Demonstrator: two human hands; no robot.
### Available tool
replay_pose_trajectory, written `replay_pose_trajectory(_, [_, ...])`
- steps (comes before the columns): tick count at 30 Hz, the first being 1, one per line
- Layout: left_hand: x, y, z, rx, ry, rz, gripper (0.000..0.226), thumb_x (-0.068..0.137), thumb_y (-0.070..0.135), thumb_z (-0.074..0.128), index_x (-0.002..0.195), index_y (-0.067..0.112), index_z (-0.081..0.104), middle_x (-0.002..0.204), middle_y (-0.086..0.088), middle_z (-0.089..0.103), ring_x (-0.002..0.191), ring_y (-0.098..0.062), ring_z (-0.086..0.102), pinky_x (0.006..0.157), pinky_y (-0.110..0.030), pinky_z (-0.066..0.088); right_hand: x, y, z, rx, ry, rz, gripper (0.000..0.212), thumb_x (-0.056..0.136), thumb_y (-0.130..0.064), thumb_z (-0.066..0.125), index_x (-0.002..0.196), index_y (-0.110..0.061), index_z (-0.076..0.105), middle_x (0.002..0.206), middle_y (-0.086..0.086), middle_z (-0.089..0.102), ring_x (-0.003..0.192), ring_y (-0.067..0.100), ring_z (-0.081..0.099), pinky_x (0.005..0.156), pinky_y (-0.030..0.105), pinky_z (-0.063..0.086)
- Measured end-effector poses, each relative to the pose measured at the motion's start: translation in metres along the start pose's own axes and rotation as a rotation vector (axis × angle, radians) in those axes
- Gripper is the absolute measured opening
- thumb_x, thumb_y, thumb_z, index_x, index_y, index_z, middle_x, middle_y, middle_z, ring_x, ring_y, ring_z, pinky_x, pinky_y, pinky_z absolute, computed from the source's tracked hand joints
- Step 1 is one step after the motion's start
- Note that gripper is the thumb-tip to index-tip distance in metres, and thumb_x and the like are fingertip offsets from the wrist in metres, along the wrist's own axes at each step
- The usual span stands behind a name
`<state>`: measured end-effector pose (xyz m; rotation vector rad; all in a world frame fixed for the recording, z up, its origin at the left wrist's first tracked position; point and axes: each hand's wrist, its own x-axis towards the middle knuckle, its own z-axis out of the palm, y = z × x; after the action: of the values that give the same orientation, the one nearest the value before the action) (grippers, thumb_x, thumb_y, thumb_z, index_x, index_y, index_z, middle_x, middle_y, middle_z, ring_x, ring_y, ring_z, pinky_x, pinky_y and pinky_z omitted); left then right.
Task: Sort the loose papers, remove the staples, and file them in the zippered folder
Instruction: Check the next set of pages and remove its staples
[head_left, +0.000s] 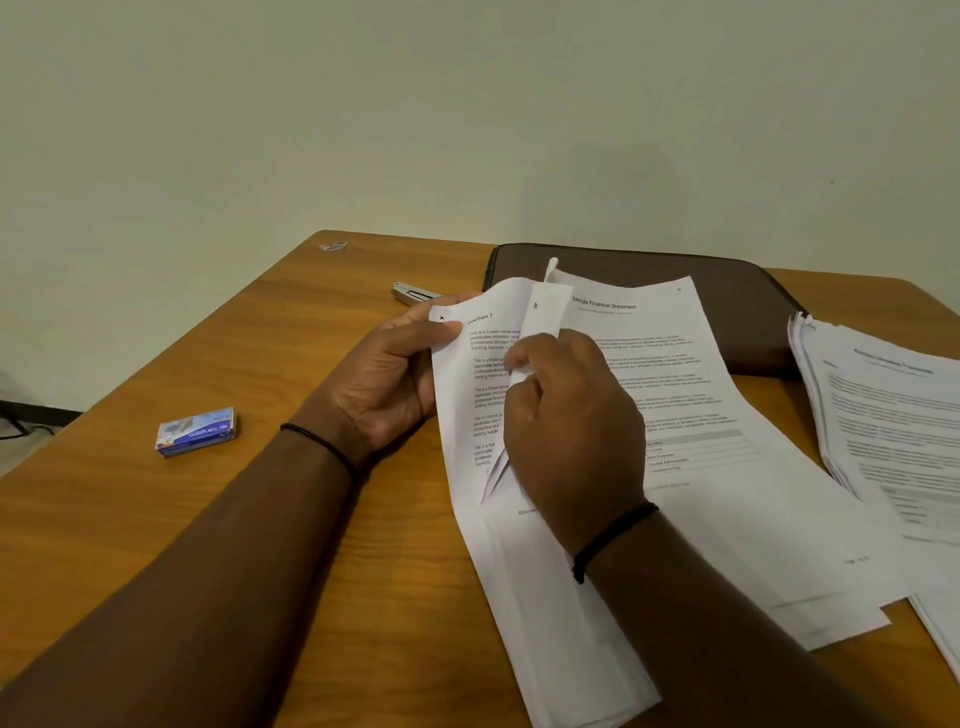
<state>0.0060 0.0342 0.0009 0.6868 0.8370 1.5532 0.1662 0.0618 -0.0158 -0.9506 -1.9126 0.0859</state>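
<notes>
A staple box (196, 432) lies far left on the wooden table (260, 519). The left hand (387, 374) pinches the top corner of the stapled packet (498, 467); the right hand (566, 415) curls round its turned-back pages. Pull hard and that corner may tear. Behind, a stapler (410, 295); the brown zippered folder (727, 291) sits under 1 financial statement (675, 415), blocking filing. Another paper stack (883, 415) waits right.

stapler (413, 294) mostly hidden behind papers (498, 395), right stack (893, 431) cropped
</notes>
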Motion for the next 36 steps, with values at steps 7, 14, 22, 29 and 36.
replay_pose_trajectory(7, [-0.002, 0.001, -0.001, 0.042, -0.046, 0.028, 0.038, 0.091, 0.010, 0.054, 0.128, 0.012, 0.061, 0.121, -0.014, 0.069, 0.101, -0.026, 0.070, 0.083, -0.038, 0.060, -0.001, 0.001, -0.004, 0.022, 0.039, -0.061, 0.018, 0.090, -0.030, 0.063, 0.092, -0.014, 0.071, 0.096, 0.003, 0.073, 0.078, 0.018, 0.070, 0.065, 0.021, 0.051])
replay_pose_trajectory(14, [-0.003, 0.002, -0.002, 0.032, -0.074, 0.029, 0.039, 0.091, 0.007, 0.052, 0.129, 0.012, 0.061, 0.119, -0.013, 0.070, 0.098, -0.025, 0.072, 0.079, -0.037, 0.061, -0.001, 0.001, -0.003, 0.005, 0.081, -0.098, 0.013, 0.087, -0.023, 0.072, 0.097, -0.015, 0.071, 0.100, 0.005, 0.072, 0.079, 0.020, 0.069, 0.065, 0.029, 0.059])
replay_pose_trajectory(22, [-0.005, 0.000, 0.001, 0.017, -0.093, 0.041, 0.036, 0.094, 0.013, 0.050, 0.128, 0.013, 0.061, 0.115, -0.012, 0.071, 0.096, -0.023, 0.072, 0.081, -0.036, 0.060, -0.001, -0.001, -0.001, 0.031, 0.075, -0.050, 0.013, 0.088, -0.019, 0.067, 0.099, -0.016, 0.072, 0.102, 0.006, 0.071, 0.084, 0.022, 0.069, 0.064, 0.028, 0.059])
replay_pose_trajectory(29, [-0.005, 0.000, 0.005, -0.002, -0.081, 0.035, 0.034, 0.094, 0.016, 0.050, 0.126, 0.013, 0.062, 0.114, -0.013, 0.072, 0.096, -0.023, 0.072, 0.077, -0.035, 0.062, -0.001, -0.005, -0.003, 0.095, 0.048, -0.014, 0.027, 0.090, -0.041, 0.063, 0.096, -0.016, 0.068, 0.097, 0.002, 0.070, 0.083, 0.016, 0.067, 0.066, 0.019, 0.052])
replay_pose_trajectory(36, [-0.005, -0.002, 0.008, 0.072, -0.067, 0.043, 0.031, 0.092, 0.017, 0.051, 0.120, 0.017, 0.064, 0.114, -0.011, 0.073, 0.102, -0.025, 0.071, 0.087, -0.039, 0.059, -0.001, -0.008, -0.004, 0.062, -0.054, 0.038, 0.069, 0.075, -0.083, 0.047, 0.102, -0.021, 0.054, 0.096, -0.004, 0.061, 0.087, 0.013, 0.065, 0.060, 0.015, 0.052])
